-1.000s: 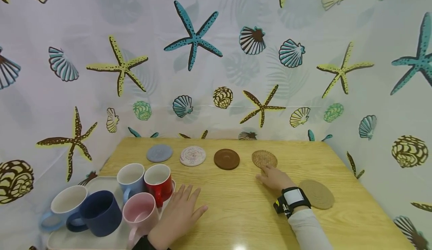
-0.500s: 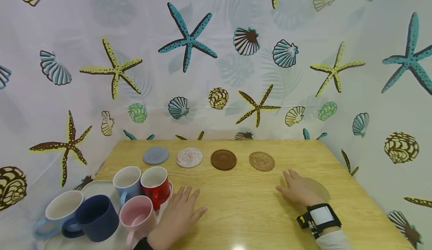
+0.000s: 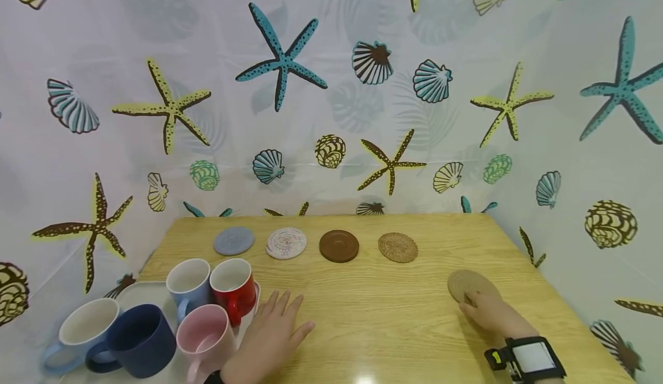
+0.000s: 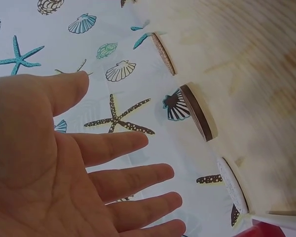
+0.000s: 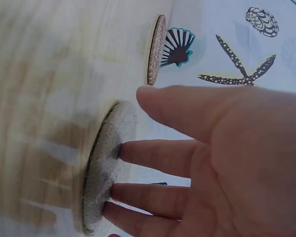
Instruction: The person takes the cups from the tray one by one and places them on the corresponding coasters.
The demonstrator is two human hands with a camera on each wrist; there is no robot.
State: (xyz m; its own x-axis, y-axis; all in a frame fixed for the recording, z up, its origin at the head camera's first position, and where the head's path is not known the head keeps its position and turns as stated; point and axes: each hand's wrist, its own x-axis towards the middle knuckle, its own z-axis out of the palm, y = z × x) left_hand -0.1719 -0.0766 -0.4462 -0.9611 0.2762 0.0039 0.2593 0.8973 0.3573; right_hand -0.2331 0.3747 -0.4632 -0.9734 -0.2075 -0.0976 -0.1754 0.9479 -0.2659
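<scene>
My right hand (image 3: 489, 313) touches a beige woven round coaster (image 3: 471, 283) on the right of the table; its fingertips rest on the top face, the fingers mostly straight and the thumb apart. In the right wrist view the fingertips (image 5: 119, 190) meet the coaster's surface. My left hand (image 3: 271, 338) is spread palm down beside the tray, holding nothing. Closest to it stand a pink mug (image 3: 207, 338) and a red mug (image 3: 234, 292). A row at the back holds a grey-blue coaster (image 3: 234, 240), a white speckled coaster (image 3: 286, 243), a brown coaster (image 3: 339, 246) and a tan woven coaster (image 3: 397, 247).
A white tray (image 3: 147, 293) on the left also carries a light blue mug (image 3: 189, 286), a navy mug (image 3: 136, 343) and a wide pale-blue cup (image 3: 85, 329). The wooden table (image 3: 373, 315) ends at a curtain (image 3: 311, 188) printed with shells and starfish.
My right hand has moved right and nearer, from the tan woven coaster to the beige one. The left hand stays spread beside the tray. The head view has shifted slightly.
</scene>
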